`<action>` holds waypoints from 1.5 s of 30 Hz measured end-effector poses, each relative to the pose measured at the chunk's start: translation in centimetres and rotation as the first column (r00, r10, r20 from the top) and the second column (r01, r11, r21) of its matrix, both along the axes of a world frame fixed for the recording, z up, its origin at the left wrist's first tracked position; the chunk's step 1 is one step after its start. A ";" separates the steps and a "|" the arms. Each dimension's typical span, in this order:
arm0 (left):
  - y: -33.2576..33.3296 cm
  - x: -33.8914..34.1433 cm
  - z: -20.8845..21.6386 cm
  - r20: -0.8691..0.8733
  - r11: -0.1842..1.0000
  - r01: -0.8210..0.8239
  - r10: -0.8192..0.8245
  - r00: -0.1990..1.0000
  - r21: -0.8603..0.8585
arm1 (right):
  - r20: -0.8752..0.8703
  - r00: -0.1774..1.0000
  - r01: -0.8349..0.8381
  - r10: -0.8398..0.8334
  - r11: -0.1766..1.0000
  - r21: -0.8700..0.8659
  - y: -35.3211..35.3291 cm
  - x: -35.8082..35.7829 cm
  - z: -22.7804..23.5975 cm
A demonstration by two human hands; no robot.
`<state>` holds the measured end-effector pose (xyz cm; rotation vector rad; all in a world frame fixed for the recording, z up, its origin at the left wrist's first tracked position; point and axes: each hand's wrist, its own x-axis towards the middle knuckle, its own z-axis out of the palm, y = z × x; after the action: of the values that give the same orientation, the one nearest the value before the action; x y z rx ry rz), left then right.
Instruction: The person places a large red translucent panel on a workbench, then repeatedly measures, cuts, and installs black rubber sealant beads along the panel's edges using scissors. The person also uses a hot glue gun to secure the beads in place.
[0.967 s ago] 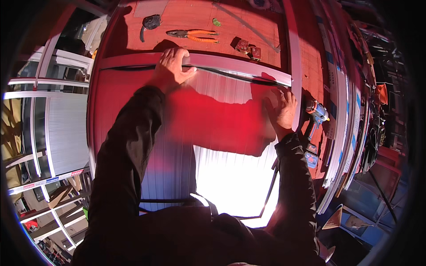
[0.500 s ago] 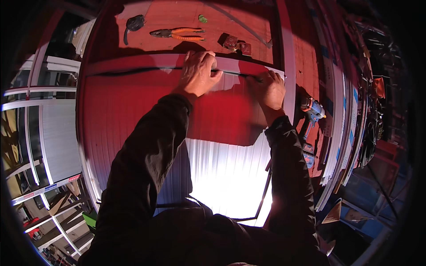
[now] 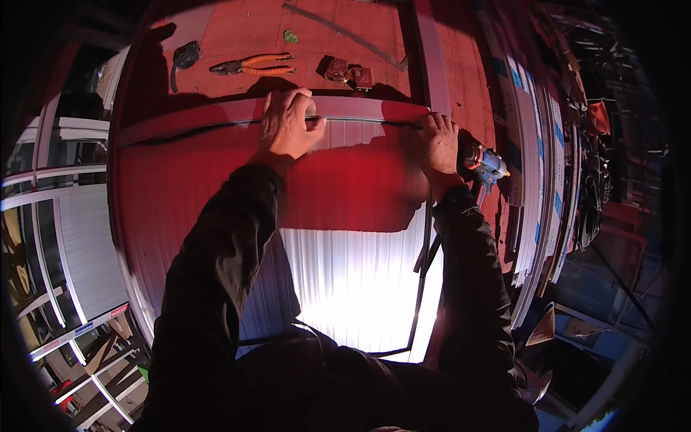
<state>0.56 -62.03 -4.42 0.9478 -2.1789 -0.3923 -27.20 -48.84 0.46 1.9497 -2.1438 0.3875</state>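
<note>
A ribbed panel (image 3: 187, 201), brightly lit in its near part and in reddish shade beyond, lies in front of me inside a pale frame. My left hand (image 3: 286, 128) is closed over the frame's far rail (image 3: 194, 119), fingers curled across it and thumb beside a thin black strip (image 3: 415, 317). The strip runs along that rail and hangs loose down the right side. At the far right corner my right hand (image 3: 440, 147) is closed, fingers bent down on the strip where it meets the frame. Its fingertips are partly hidden.
Beyond the rail lie orange-handled pliers (image 3: 266, 65), small red boxy pieces (image 3: 337, 70), a green scrap (image 3: 290, 36) and a black item (image 3: 186, 54). A blue cordless drill (image 3: 488, 169) is right of my right hand. Long profiles (image 3: 551, 180) are stacked further right; framed panels (image 3: 90, 245) stand left.
The view has shifted, so most of the bench appears further left. My right hand has moved right along the rail to the frame's corner; the left keeps its place on the rail.
</note>
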 end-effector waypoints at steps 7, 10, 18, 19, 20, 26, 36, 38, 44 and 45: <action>-0.2 0.1 -0.2 0.008 0.999 0.009 -0.009 1.000 0.037 | 0.029 0.997 -0.069 0.070 0.998 -0.006 0.0 -1.8 0.8; -0.7 1.1 -0.6 -0.009 0.996 0.026 -0.025 1.000 0.088 | 0.027 0.990 -0.136 0.136 0.991 -0.007 -0.9 -2.2 0.6; -1.7 18.6 -0.5 0.138 0.941 -0.335 0.338 0.931 -0.046 | 0.127 0.991 -0.067 0.049 0.987 0.144 -2.6 2.6 1.4; -2.1 21.1 -0.8 0.090 0.932 -0.361 0.359 0.929 0.004 | 0.138 0.985 -0.128 0.108 0.981 0.147 -4.1 6.4 1.0; -2.6 22.8 -1.2 0.034 0.925 -0.375 0.374 0.927 0.061 | 0.178 0.967 -0.204 0.183 0.973 0.108 -5.7 10.7 0.8; -4.3 25.3 -1.8 -0.085 0.920 -0.385 0.378 0.922 -0.079 | 0.182 0.932 -0.341 0.315 0.930 0.137 -14.8 29.3 -4.2; -6.0 26.0 -3.2 -0.028 0.875 -0.481 0.481 0.877 -0.044 | 0.157 0.965 -0.227 0.212 0.970 0.087 -16.4 31.6 -6.1; -6.8 28.3 -3.6 -0.007 0.875 -0.483 0.483 0.875 -0.035 | 0.141 0.962 -0.246 0.235 0.967 0.065 -16.3 31.4 -6.1; -7.5 32.3 -0.4 0.129 0.866 -0.499 0.491 0.862 0.041 | 0.144 0.953 -0.278 0.265 0.958 0.073 -16.1 31.3 -5.4; -7.9 33.0 -0.9 0.125 0.878 -0.478 0.470 0.874 0.040 | 0.149 0.948 -0.295 0.282 0.952 0.075 -16.1 30.9 -5.4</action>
<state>33.51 -69.92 -5.32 1.5303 -1.9457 -0.1792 3.69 -64.91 -4.95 2.3674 -1.9879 0.4877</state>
